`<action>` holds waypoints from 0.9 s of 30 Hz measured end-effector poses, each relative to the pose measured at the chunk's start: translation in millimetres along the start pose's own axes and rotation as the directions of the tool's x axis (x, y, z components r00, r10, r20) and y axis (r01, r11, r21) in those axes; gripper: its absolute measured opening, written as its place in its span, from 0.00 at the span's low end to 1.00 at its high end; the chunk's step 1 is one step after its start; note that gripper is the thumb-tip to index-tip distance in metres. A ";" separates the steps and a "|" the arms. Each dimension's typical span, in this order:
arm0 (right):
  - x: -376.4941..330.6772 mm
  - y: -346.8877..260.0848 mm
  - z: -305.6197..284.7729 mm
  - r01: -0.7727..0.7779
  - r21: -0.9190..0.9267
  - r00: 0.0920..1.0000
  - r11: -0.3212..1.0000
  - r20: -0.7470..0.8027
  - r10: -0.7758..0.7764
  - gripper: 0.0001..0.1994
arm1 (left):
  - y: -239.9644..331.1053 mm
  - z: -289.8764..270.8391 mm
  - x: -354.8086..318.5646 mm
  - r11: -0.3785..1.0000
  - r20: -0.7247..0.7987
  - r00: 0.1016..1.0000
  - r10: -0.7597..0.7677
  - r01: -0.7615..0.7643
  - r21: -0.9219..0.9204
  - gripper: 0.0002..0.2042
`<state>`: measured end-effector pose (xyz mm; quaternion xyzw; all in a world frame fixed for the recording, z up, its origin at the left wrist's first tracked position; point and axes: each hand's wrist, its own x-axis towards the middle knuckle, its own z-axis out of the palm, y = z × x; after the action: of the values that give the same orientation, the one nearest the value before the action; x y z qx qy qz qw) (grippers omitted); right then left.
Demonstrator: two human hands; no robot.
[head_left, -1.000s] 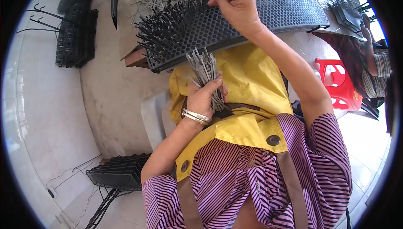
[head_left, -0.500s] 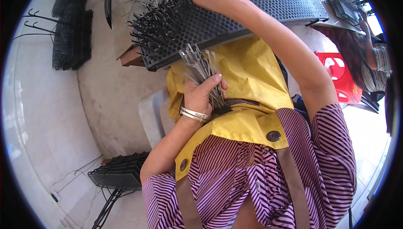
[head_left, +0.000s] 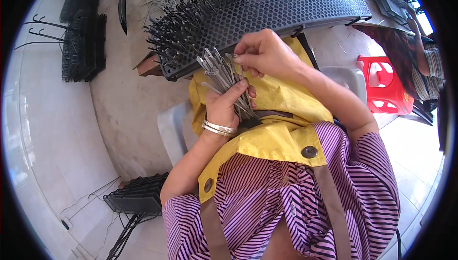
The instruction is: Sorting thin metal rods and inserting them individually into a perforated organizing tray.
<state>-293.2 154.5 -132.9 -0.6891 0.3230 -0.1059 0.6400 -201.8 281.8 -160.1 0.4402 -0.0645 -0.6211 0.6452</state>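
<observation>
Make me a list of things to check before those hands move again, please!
1. Left hand closed around the bundle of thin grey metal strips: ok.
2. Strip tips level with each other: not ok, they stick out unevenly.
3. Right hand at the bundle's upper end: ok.
4. Right hand's grip on just one strip: cannot tell, its fingers hide it.
5. Bare holes showing on the long, black, metal-looking perforated tray: ok, toward its right side.

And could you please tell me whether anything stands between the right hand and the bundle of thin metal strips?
Nothing visible does: the right hand is at the upper ends of the bundle of thin metal strips, while the left hand grips it lower down.
</observation>
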 end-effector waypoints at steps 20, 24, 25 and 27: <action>49.9 -34.9 -20.7 0.534 -0.319 0.550 0.783 -0.572 -0.609 0.04 | -6.3 -4.8 -2.8 0.997 -0.037 0.999 -0.029 0.027 -0.074 0.06; 67.2 -30.5 -21.4 0.584 -0.721 0.208 0.374 -0.312 -0.927 0.05 | -6.6 -2.4 -3.4 0.997 -0.049 0.998 -0.047 0.044 -0.063 0.06; 68.6 -29.6 -22.4 0.583 -0.722 0.209 0.372 -0.310 -0.928 0.05 | -7.2 -3.8 -3.1 0.997 -0.048 0.998 -0.047 0.044 -0.066 0.06; 72.0 -27.8 -21.3 0.601 -0.731 0.277 0.324 -0.190 -0.942 0.06 | -8.6 -10.5 -2.1 0.999 0.016 0.999 -0.032 0.033 -0.042 0.06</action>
<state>-241.1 94.6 -122.4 -0.8247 0.1178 -0.5357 0.1376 -202.1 290.2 -171.0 0.4228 -0.0491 -0.6360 0.6437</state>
